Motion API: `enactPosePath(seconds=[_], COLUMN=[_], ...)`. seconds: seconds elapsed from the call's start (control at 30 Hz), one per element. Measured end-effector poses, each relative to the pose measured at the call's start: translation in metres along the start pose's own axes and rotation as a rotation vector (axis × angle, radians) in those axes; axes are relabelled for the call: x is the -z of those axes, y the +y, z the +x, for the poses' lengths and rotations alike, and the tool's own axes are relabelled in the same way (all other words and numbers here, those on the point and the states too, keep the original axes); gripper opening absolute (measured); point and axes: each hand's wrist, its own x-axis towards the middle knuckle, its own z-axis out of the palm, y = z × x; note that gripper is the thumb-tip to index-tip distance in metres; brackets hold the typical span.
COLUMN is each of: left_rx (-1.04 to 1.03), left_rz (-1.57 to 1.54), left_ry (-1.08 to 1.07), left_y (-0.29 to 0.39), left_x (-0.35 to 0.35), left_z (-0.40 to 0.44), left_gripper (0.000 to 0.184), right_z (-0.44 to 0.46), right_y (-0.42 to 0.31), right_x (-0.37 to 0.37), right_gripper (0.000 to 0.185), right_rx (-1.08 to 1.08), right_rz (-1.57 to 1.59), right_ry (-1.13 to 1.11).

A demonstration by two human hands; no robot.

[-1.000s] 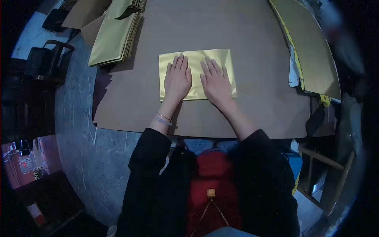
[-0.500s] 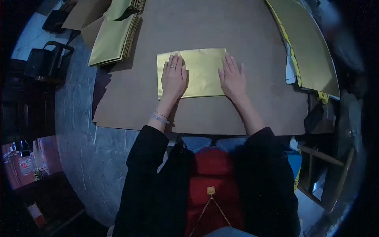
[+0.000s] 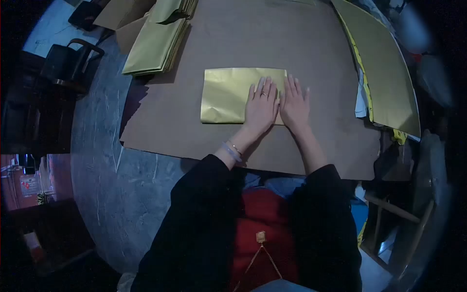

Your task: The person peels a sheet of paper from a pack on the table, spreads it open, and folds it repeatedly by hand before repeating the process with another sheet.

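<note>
A folded sheet of gold paper [image 3: 224,95] lies on the brown cardboard table cover [image 3: 194,141] before me. My left hand [image 3: 261,104] rests flat on its right half, fingers stretched out and pointing away from me. At the sheet's right edge lies my right hand [image 3: 295,104], also flat, partly on the paper and partly on the cardboard. The two hands are side by side, almost touching. Part of the right edge is hidden under them.
Stacked folded gold paper [image 3: 155,51] sits at the cardboard's left edge. Large gold sheets [image 3: 384,68] with a yellow border lie at the right. A dark chair [image 3: 70,63] stands at the left, and a wooden chair frame [image 3: 394,209] is at the lower right.
My left hand has slid right across the sheet, from its left part to beside my right hand. The right hand stays at the right edge. The view has shifted slightly.
</note>
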Motion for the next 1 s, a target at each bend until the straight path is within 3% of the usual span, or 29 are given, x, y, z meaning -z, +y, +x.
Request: enactPosePath(seconds=[0.4,1.0], left_rx=[0.202,0.544], left_rz=[0.155,0.186], left_ry=[-0.045,-0.111], left_y=[-0.048,-0.115], left_x=[0.015,0.044], left_z=[-0.029,-0.071], left_gripper=[0.070,0.067], right_z=[-0.002,-0.003], right_y=[0.000,-0.003], right_x=[0.002,0.007], right_gripper=[0.048,0.050], right_rx=[-0.009,-0.045], right_rz=[0.012,0.024], right_ry=[-0.008,-0.063])
